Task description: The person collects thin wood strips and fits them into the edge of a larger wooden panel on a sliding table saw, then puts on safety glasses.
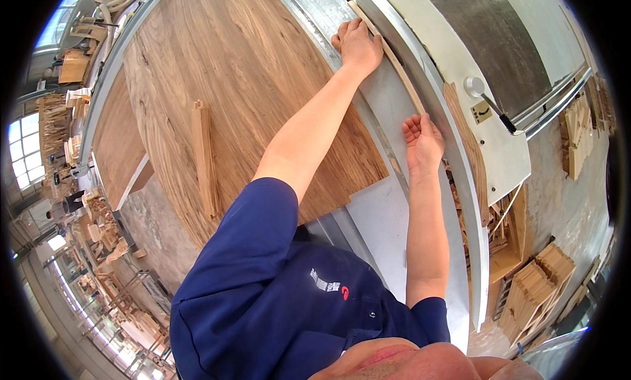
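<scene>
A thin wooden strip (403, 76) lies lengthwise along the long metal fence (464, 146), on the grey metal machine table (384, 110). My left hand (360, 48) is farther away, closed over the strip with bent fingers, knuckles up. At the strip's near end is my right hand (424, 146), its fingers curled and its thumb against the strip's end. What its fingertips touch is partly hidden. Left of the table a wide wood-grained panel (243, 58) lies flat, and a small bundle of wooden strips (206, 163) rests on it.
Beyond the fence stands a pale machine housing (499, 143) with a round knob (473, 86) and a black-handled lever (505, 120). Stacked wooden pieces (536, 288) sit low at the right. Timber piles (56, 127) line the workshop's left side.
</scene>
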Available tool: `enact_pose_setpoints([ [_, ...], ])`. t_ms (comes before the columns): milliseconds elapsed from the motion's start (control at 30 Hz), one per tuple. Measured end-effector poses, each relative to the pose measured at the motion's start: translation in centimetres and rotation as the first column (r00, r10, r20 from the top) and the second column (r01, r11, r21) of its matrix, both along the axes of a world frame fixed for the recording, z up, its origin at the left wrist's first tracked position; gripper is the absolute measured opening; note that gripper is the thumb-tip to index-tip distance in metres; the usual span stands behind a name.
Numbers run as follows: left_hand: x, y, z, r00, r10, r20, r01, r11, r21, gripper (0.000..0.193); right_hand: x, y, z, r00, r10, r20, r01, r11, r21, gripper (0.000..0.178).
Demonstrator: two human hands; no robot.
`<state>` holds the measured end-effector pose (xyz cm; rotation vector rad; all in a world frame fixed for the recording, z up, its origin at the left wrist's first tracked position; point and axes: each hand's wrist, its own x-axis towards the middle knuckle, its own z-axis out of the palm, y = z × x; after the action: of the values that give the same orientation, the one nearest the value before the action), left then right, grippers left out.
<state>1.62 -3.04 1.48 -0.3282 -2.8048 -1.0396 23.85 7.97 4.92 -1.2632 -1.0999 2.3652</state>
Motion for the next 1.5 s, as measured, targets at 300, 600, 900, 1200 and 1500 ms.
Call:
enact_pose_setpoints([
  [300, -0.1, -0.1, -0.1, 1.000, 0.023, -0.017, -0.022, 0.999, 0.044, 0.049, 0.0, -0.2, 0.6, 0.999, -0.048, 0.018, 0.049, 0.999, -0.015, 0.027],
  [600, 0.8, -0.4, 1.4, 0.999, 0.045, 0.003, -0.045, 0.992, 0.117, 0.052, 0.8, -1.0, 1.2, 0.996, 0.066, 0.067, -0.081, 0.963, 0.257, 0.032],
  [900, 0.9, 0.1, 0.7, 1.000, -0.018, -0.014, 0.018, 1.000, 0.018, 0.057, 1.0, 0.7, -0.4, 0.994, -0.091, -0.057, 0.092, 0.996, 0.000, 0.024],
  [1200, 0.7, 0.1, 1.0, 0.996, -0.043, 0.072, 0.044, 0.999, -0.008, 0.059, 0.7, 1.4, -0.1, 0.986, -0.135, -0.099, 0.113, 0.973, -0.204, 0.018],
  [1500, 0.4, 0.1, 0.9, 0.992, -0.030, 0.120, 0.033, 0.999, -0.028, 0.061, 0.8, 0.1, 1.2, 0.958, 0.166, 0.233, -0.247, 0.890, 0.384, 0.028],
])
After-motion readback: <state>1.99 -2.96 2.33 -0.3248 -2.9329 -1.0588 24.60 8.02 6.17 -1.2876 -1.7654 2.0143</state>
